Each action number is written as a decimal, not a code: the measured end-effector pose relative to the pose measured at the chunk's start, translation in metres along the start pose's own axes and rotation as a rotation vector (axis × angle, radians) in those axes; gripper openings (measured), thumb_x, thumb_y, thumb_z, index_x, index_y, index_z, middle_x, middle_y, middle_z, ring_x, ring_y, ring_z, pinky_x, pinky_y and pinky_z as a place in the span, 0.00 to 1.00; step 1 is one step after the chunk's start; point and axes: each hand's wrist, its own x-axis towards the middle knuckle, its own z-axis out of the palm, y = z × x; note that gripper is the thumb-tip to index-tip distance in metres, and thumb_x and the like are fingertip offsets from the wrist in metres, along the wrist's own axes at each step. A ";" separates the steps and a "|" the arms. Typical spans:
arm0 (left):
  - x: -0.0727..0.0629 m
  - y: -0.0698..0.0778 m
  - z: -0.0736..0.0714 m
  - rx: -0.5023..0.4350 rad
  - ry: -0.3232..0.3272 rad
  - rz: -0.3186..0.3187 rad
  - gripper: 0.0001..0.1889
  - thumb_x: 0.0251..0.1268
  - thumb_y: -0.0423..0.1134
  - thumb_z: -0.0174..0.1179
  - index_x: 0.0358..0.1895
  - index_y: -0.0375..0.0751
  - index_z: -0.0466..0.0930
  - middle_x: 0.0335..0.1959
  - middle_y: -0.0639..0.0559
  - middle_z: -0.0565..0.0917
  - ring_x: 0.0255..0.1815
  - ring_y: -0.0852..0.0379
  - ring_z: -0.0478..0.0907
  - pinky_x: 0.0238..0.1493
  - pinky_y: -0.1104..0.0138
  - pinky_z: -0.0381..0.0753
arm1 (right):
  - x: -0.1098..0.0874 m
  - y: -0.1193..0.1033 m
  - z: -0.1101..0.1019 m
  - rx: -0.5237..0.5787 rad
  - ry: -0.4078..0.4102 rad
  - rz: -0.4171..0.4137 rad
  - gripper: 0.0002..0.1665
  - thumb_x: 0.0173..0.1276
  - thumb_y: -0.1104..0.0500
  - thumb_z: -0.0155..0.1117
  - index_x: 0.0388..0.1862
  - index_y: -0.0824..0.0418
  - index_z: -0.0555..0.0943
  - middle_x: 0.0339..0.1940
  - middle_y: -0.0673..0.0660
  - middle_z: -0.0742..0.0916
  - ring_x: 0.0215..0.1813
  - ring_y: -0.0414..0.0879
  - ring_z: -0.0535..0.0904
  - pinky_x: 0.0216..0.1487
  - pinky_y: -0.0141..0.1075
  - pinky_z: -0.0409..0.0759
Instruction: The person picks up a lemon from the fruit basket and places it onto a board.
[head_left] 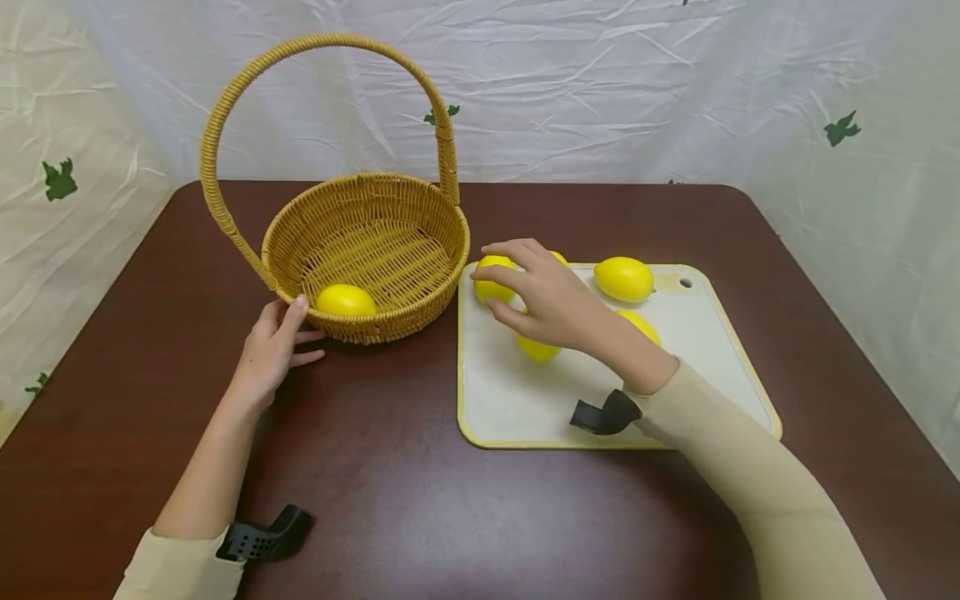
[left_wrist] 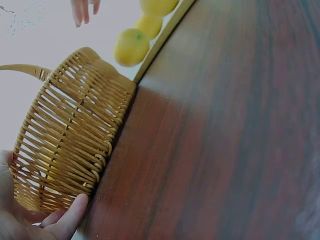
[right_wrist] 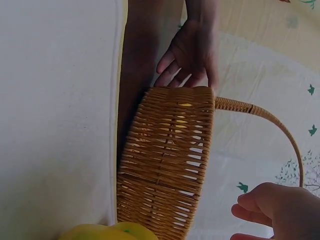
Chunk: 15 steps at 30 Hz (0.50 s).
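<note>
A round wicker basket [head_left: 367,329] with a tall arched handle stands on the table, one lemon [head_left: 347,300] inside by its near rim. My left hand [head_left: 272,350] holds the basket's near left side, thumb at the rim and fingers low against the outer wall. Over the white cutting board [head_left: 517,408] is my right hand [head_left: 558,300], its fingers spread and loosely bent with nothing between them. Beneath it a lemon [head_left: 495,282] shows past the fingertips, and another lemon [head_left: 540,347] is partly covered. In the right wrist view, yellow lemons [right_wrist: 107,232] appear at the bottom edge.
Farther right on the board lie a lemon [head_left: 624,279] and a lemon [head_left: 641,327] half hidden by the right forearm. The board's yellow-edged left side is close to the basket. A dark brown table [head_left: 390,500] spreads in front, with white cloth [head_left: 585,100] hanging behind.
</note>
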 end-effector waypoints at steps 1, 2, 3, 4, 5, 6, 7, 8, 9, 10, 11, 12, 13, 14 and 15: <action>0.000 0.000 0.000 0.000 0.000 -0.001 0.42 0.68 0.60 0.39 0.70 0.31 0.35 0.68 0.33 0.50 0.58 0.34 0.65 0.41 0.66 0.81 | 0.002 0.000 0.000 0.001 -0.014 0.005 0.15 0.59 0.61 0.62 0.47 0.61 0.80 0.55 0.63 0.76 0.56 0.57 0.69 0.55 0.47 0.70; 0.000 0.000 -0.001 0.002 -0.001 -0.002 0.43 0.68 0.60 0.39 0.70 0.31 0.35 0.68 0.34 0.50 0.59 0.34 0.65 0.41 0.66 0.81 | 0.004 0.000 -0.001 0.004 -0.027 0.010 0.16 0.59 0.61 0.61 0.48 0.61 0.80 0.55 0.63 0.76 0.56 0.56 0.69 0.55 0.47 0.71; 0.000 0.000 -0.001 0.002 -0.001 -0.002 0.43 0.68 0.60 0.39 0.71 0.31 0.35 0.68 0.34 0.50 0.59 0.35 0.65 0.41 0.66 0.81 | 0.006 -0.001 -0.001 0.007 -0.037 0.014 0.16 0.60 0.61 0.61 0.48 0.60 0.80 0.55 0.63 0.76 0.57 0.56 0.69 0.55 0.47 0.70; 0.000 0.000 -0.001 0.002 -0.002 -0.004 0.43 0.67 0.61 0.39 0.71 0.31 0.35 0.68 0.34 0.50 0.59 0.35 0.65 0.42 0.66 0.81 | 0.008 -0.001 -0.001 0.008 -0.047 0.018 0.17 0.60 0.61 0.61 0.49 0.60 0.80 0.55 0.63 0.76 0.57 0.56 0.68 0.56 0.46 0.70; 0.000 0.000 -0.001 0.003 -0.002 -0.005 0.43 0.67 0.61 0.39 0.71 0.32 0.35 0.68 0.34 0.50 0.59 0.35 0.65 0.42 0.66 0.81 | 0.011 -0.001 -0.001 0.010 -0.052 0.021 0.17 0.61 0.61 0.60 0.49 0.60 0.79 0.55 0.63 0.76 0.57 0.55 0.68 0.56 0.46 0.70; 0.000 0.000 -0.002 0.003 -0.002 -0.005 0.44 0.67 0.61 0.39 0.71 0.32 0.35 0.68 0.34 0.50 0.59 0.35 0.65 0.42 0.66 0.81 | 0.013 -0.002 -0.001 0.014 -0.056 0.022 0.17 0.61 0.61 0.60 0.50 0.60 0.79 0.56 0.62 0.76 0.58 0.55 0.68 0.56 0.46 0.70; 0.000 0.000 -0.002 0.004 -0.002 -0.005 0.44 0.67 0.62 0.39 0.71 0.32 0.34 0.68 0.34 0.50 0.59 0.35 0.65 0.42 0.66 0.81 | 0.015 -0.003 -0.001 0.017 -0.059 0.024 0.17 0.61 0.61 0.60 0.50 0.60 0.79 0.56 0.62 0.76 0.58 0.54 0.68 0.57 0.45 0.70; 0.000 0.000 -0.002 0.005 -0.002 -0.005 0.44 0.66 0.62 0.39 0.71 0.32 0.34 0.68 0.34 0.50 0.59 0.35 0.65 0.42 0.66 0.81 | 0.017 -0.003 -0.001 0.020 -0.061 0.025 0.17 0.62 0.61 0.59 0.50 0.60 0.79 0.56 0.62 0.76 0.58 0.54 0.67 0.57 0.45 0.69; 0.000 0.000 -0.002 0.005 -0.002 -0.005 0.44 0.66 0.62 0.39 0.71 0.32 0.34 0.68 0.34 0.50 0.59 0.35 0.65 0.42 0.66 0.81 | 0.020 -0.004 -0.001 0.022 -0.065 0.027 0.17 0.62 0.60 0.59 0.50 0.60 0.79 0.56 0.61 0.76 0.59 0.54 0.67 0.58 0.45 0.69; 0.000 0.000 -0.003 0.006 -0.002 -0.005 0.45 0.66 0.62 0.39 0.71 0.32 0.34 0.68 0.34 0.50 0.59 0.35 0.65 0.42 0.66 0.81 | 0.022 -0.005 -0.001 0.021 -0.070 0.029 0.17 0.62 0.60 0.59 0.50 0.60 0.79 0.56 0.61 0.76 0.59 0.54 0.67 0.58 0.45 0.69; 0.001 0.000 -0.003 0.004 -0.003 -0.006 0.44 0.66 0.62 0.39 0.71 0.31 0.34 0.68 0.34 0.50 0.59 0.35 0.65 0.42 0.66 0.81 | 0.025 -0.005 0.000 0.020 -0.069 0.024 0.17 0.62 0.60 0.59 0.50 0.60 0.79 0.56 0.61 0.76 0.59 0.54 0.67 0.57 0.45 0.70; 0.001 0.000 -0.003 0.005 -0.003 -0.006 0.44 0.66 0.62 0.39 0.71 0.31 0.34 0.68 0.34 0.50 0.59 0.35 0.65 0.42 0.66 0.81 | 0.027 -0.006 0.001 0.019 -0.068 0.018 0.17 0.62 0.60 0.59 0.50 0.60 0.79 0.56 0.61 0.76 0.59 0.54 0.67 0.57 0.44 0.70; 0.001 0.000 -0.003 0.003 -0.004 -0.006 0.44 0.67 0.62 0.39 0.70 0.31 0.35 0.68 0.34 0.50 0.59 0.35 0.65 0.42 0.66 0.81 | 0.030 -0.007 0.001 0.017 -0.065 0.011 0.17 0.62 0.60 0.59 0.50 0.60 0.79 0.56 0.61 0.76 0.59 0.54 0.67 0.57 0.44 0.70; 0.001 0.000 -0.002 0.002 -0.003 -0.006 0.44 0.67 0.62 0.39 0.70 0.31 0.35 0.68 0.33 0.50 0.59 0.35 0.65 0.42 0.66 0.81 | 0.032 -0.008 0.002 0.016 -0.064 0.002 0.17 0.62 0.59 0.59 0.50 0.60 0.79 0.57 0.61 0.76 0.58 0.54 0.67 0.57 0.44 0.70; 0.001 0.000 -0.002 0.000 -0.002 -0.007 0.44 0.67 0.61 0.39 0.70 0.31 0.35 0.68 0.33 0.50 0.59 0.35 0.65 0.42 0.65 0.81 | 0.035 -0.009 0.003 0.014 -0.064 -0.006 0.17 0.62 0.59 0.59 0.50 0.60 0.79 0.57 0.61 0.76 0.58 0.53 0.68 0.56 0.43 0.70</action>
